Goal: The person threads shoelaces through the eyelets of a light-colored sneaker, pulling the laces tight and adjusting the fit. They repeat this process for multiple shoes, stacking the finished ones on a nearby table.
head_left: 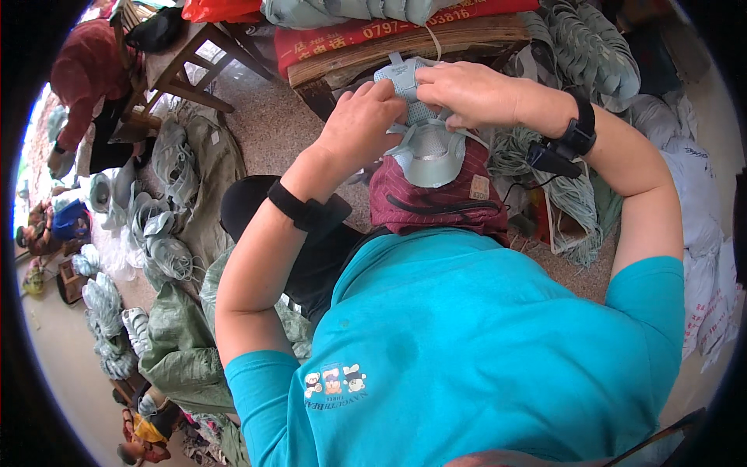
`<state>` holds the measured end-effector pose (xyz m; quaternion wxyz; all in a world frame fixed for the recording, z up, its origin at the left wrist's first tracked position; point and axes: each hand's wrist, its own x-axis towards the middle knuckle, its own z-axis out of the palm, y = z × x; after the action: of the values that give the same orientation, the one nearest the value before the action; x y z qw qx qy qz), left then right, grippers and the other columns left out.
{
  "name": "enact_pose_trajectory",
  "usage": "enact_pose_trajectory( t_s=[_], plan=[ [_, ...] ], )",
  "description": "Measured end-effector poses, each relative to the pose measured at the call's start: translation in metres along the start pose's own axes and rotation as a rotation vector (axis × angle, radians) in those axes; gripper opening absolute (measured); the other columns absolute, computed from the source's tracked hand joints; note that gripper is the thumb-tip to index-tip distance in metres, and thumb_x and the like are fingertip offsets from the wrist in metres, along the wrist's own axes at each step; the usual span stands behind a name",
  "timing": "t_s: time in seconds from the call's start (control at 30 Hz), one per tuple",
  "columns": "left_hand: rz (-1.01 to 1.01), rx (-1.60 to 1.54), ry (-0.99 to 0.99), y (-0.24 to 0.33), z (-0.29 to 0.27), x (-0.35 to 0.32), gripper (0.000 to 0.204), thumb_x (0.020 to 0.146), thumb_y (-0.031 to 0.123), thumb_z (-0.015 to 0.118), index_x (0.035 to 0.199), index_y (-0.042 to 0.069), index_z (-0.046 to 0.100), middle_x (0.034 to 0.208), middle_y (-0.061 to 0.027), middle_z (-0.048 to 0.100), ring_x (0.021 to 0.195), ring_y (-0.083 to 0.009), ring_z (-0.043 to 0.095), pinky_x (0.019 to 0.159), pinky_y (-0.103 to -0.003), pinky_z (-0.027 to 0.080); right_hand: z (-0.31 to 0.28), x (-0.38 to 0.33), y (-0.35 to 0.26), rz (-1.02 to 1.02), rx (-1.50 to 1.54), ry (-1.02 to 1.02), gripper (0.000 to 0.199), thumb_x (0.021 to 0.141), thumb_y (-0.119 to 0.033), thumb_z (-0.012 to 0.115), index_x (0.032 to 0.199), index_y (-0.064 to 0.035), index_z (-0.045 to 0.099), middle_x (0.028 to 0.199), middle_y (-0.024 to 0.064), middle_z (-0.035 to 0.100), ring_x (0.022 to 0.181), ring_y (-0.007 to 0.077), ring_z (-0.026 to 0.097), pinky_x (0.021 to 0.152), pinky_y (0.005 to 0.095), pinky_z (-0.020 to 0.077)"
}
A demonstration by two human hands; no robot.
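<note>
Between the fingers (379, 92), the shoe upper (436, 173) has matt, perforated mesh and smoother trim. Just beyond them, the tabletop (350, 61) is worn, rough-looking wood. Nearer the body than the fingers, the pinstriped cloth (401, 185) is matt fabric. Well left of them, the crumpled sack (183, 335) looks like woven plastic, faintly glossy.

the shoe upper (430, 159) sits straight before me, above the cloth (432, 206) at my lap, my left hand (359, 123) on its left, my right hand (467, 93) on its right. beyond it stands the worktop (331, 71), with a sheet (342, 40) across it and a pile (342, 11) on that sheet. laces (572, 206) hang to my right, sacks (695, 194) farther right. left of me lie loose uppers (175, 159) and a sack (179, 338); ahead on that side, a co-worker (89, 70) is beside a seat (180, 62).
</note>
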<state>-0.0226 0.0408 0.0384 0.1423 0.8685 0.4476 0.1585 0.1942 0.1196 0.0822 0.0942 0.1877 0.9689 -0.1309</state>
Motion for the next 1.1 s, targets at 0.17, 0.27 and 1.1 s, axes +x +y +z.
enact_pose_trajectory(
  t_s=[0.17,0.27,1.1],
  plan=[
    [0.12,-0.066,0.119,-0.008,0.014,-0.004,0.021,0.072,0.013,0.075,0.086,0.006,0.061,0.095,-0.0098,0.055,0.098,-0.0315,0.056,0.085,-0.04,0.048,0.014,-0.013,-0.001,-0.033,0.124,0.242,0.033,0.069,-0.003,0.08,0.084,-0.0054,0.051,0.098,0.011,0.05,0.098,0.0333,0.055,0.081,0.0448,0.0486],
    [0.142,-0.133,0.127,-0.013,0.015,-0.004,0.018,0.075,0.015,0.074,0.081,0.006,0.059,0.087,-0.0096,0.055,0.095,-0.0312,0.057,0.082,-0.041,0.047,0.017,-0.015,0.0,-0.002,0.188,0.279,0.027,0.076,-0.008,0.077,0.086,-0.0035,0.053,0.097,0.0117,0.051,0.095,0.0333,0.057,0.08,0.0438,0.049],
    [-0.116,-1.382,0.5,0.053,-0.078,-0.009,0.019,0.104,0.02,0.057,0.104,0.003,0.065,0.085,0.0011,0.061,0.069,-0.0032,0.043,0.062,-0.017,0.035,0.055,-0.005,-0.019,0.443,0.399,0.706,0.029,0.087,-0.023,0.068,0.073,-0.0002,0.059,0.089,0.0097,0.056,0.081,0.0285,0.06,0.071,0.0375,0.0474]
  ],
)
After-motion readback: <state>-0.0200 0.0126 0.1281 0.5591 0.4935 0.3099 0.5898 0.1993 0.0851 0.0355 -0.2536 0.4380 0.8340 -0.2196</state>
